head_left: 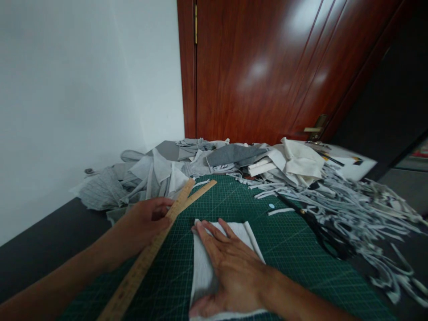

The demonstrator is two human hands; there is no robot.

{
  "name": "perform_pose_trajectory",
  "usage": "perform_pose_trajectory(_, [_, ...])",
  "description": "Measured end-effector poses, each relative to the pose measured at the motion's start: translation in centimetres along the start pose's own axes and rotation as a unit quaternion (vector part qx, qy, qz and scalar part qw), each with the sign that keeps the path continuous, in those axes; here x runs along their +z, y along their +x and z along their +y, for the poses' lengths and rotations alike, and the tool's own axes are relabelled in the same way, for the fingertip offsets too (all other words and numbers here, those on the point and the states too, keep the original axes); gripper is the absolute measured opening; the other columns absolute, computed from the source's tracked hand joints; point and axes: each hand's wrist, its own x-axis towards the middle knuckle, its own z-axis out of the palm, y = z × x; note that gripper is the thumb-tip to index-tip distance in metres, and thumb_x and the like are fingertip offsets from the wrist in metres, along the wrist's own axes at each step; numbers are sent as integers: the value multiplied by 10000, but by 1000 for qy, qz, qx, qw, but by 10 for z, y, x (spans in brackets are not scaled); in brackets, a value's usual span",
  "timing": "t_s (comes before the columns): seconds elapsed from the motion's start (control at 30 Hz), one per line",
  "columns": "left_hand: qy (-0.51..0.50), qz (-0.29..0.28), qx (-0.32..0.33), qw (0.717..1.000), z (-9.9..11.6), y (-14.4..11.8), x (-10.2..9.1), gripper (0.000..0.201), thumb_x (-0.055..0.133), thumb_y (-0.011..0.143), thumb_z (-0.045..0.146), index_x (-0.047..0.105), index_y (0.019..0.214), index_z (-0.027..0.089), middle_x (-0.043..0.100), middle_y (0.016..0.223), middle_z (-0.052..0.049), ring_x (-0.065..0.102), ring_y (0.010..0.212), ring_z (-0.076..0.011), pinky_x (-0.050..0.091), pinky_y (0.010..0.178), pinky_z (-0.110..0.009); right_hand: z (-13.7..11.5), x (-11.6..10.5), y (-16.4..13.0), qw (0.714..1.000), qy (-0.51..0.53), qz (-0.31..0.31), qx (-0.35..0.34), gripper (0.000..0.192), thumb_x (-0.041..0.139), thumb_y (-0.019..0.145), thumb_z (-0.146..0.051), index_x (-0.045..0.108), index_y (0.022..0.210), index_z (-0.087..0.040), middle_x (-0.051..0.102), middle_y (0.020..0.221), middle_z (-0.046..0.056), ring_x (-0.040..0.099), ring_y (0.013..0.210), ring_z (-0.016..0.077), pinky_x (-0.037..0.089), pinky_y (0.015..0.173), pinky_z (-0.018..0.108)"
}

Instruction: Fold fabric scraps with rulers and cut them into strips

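My left hand (150, 223) is closed around a long wooden ruler (140, 272) that slants up across the left of the cutting mat. A second wooden strip (200, 191) fans out from the ruler beyond my fingers; whether it is a separate ruler I cannot tell. Flat and spread, my right hand (234, 267) presses on a pale grey piece of cloth (202, 267), which lies on the green gridded cutting mat (284, 263). The cloth's right edge looks rolled or folded. Black-handled scissors (329, 238) rest on the mat to the right.
Heaped grey fabric scraps (107, 187) lie at the left, with dark grey and cream cloth (304, 160) at the back. Thin fabric strips (361, 214) spread over the right side. Behind the table stand a white wall (67, 89) and a brown wooden door (250, 67).
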Motion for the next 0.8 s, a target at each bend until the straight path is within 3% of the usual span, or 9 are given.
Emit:
perform_pose_trajectory(0.03, [-77, -29, -12, 997, 6, -7, 12, 407, 740, 760, 434, 684, 1094, 209, 795, 925, -37, 744, 814, -269, 544, 699, -327, 0, 1, 0, 1000, -6, -1, -1, 1267, 700, 859, -760, 60, 1701, -63, 140, 1763, 223, 88, 1650, 281, -23, 1343, 474])
perform_pose_trajectory(0.13, [-223, 14, -25, 974, 19, -27, 57, 444, 763, 765, 398, 624, 1138, 203, 788, 980, -42, 746, 815, -240, 561, 726, -324, 2, 4, 1, 1000, -28, 5, -5, 1272, 723, 848, -739, 85, 1694, -37, 195, 1748, 263, 115, 1646, 313, 1, 1342, 508])
perform_pose_trajectory(0.23, [-305, 57, -19, 950, 14, -40, 97, 481, 774, 798, 403, 553, 1174, 200, 780, 1069, -71, 765, 920, -253, 590, 849, -371, 3, 4, 2, 999, -36, 13, -22, 1267, 764, 823, -717, 115, 1698, -70, 259, 1740, 254, 129, 1643, 327, -6, 1337, 524])
perform_pose_trajectory(0.3, [-339, 89, -15, 936, 5, -42, 113, 555, 788, 802, 411, 487, 1222, 209, 772, 1099, -71, 768, 969, -257, 589, 931, -415, 1, 0, 1, 999, -33, 3, -33, 1193, 742, 872, -690, 108, 1709, -122, 180, 1764, 232, 103, 1644, 333, -4, 1334, 532])
perform_pose_trajectory(0.4, [-349, 109, -8, 931, -8, -41, 119, 668, 812, 771, 419, 399, 1261, 230, 761, 1119, -69, 769, 992, -277, 603, 922, -461, -1, -4, -2, 999, -27, -7, -40, 1142, 675, 937, -687, 24, 1717, -165, 39, 1772, 221, 53, 1641, 349, 6, 1332, 545])
perform_pose_trajectory(0.57, [-258, 96, 25, 961, -11, -43, 115, 630, 704, 828, 389, 332, 1312, 232, 737, 1106, -76, 749, 1069, -295, 577, 950, -480, 13, 9, 2, 998, -34, 5, -47, 1467, 759, 847, -682, -355, 1593, -87, 77, 1762, 267, 28, 1646, 335, -14, 1335, 543])
perform_pose_trajectory(0.8, [-142, 80, 72, 984, -17, -41, 117, 548, 551, 922, 315, 273, 1387, 236, 671, 1149, -78, 711, 1131, -267, 511, 1076, -509, 27, 24, 9, 999, -44, -4, -32, 1638, 847, 695, -647, -398, 1554, -18, 24, 1758, 302, 48, 1649, 340, -46, 1332, 514])
